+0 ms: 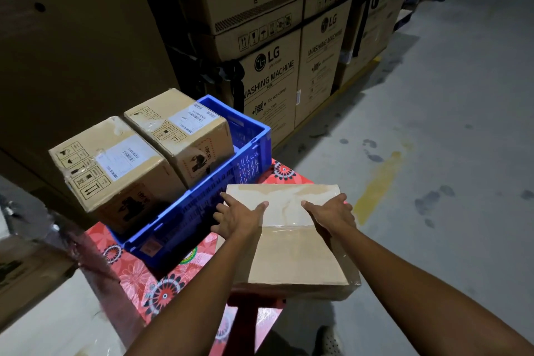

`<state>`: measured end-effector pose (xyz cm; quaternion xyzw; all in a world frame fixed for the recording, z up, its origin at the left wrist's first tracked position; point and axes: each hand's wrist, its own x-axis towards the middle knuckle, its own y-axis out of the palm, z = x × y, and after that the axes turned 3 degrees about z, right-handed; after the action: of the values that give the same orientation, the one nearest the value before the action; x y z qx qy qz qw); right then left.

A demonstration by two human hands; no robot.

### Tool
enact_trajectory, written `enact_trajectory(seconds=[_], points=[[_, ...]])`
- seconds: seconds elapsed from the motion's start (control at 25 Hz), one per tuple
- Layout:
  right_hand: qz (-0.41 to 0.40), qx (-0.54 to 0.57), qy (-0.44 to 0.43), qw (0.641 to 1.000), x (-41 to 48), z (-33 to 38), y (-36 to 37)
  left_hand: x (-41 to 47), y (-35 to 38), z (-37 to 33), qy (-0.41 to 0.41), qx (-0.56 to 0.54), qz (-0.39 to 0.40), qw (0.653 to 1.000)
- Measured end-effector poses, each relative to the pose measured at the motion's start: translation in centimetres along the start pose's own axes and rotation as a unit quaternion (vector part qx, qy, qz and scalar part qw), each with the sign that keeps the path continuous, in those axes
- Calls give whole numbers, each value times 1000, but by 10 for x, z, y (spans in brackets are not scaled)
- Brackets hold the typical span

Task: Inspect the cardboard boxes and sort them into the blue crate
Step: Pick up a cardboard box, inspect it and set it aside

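A plain cardboard box (291,254), taped along its top seam, lies on the red flowered table (161,280) in front of me. My left hand (239,218) rests on the box's far left top, its fingers wrapped over the left edge. Over the far right edge lies my right hand (332,215), thumb on the top face. The blue crate (202,211) stands to the left on the same table. It holds two labelled cardboard boxes, the near one (112,167) and the far one (179,130), both rising above the crate's rim.
Large stacked washing machine cartons (271,72) stand behind the crate, and a big dark carton (75,46) is on the left. Grey concrete floor (448,124) with a yellow mark lies to the right. A shoe (328,341) shows below the table edge.
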<state>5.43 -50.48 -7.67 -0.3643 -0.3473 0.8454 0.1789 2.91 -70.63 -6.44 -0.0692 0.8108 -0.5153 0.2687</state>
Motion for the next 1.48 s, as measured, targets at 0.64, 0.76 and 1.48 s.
enact_trajectory(seconds=[0.64, 0.76, 1.48], points=[[-107, 236, -44, 965, -49, -27, -33, -40, -36, 16, 84, -292, 7, 953], [-162, 285, -69, 942, -74, -25, -51, -56, -46, 19, 124, -365, -20, 923], [-223, 267, -167, 923, -128, -22, -49, -64, -45, 52, 59, -431, 25, 900]])
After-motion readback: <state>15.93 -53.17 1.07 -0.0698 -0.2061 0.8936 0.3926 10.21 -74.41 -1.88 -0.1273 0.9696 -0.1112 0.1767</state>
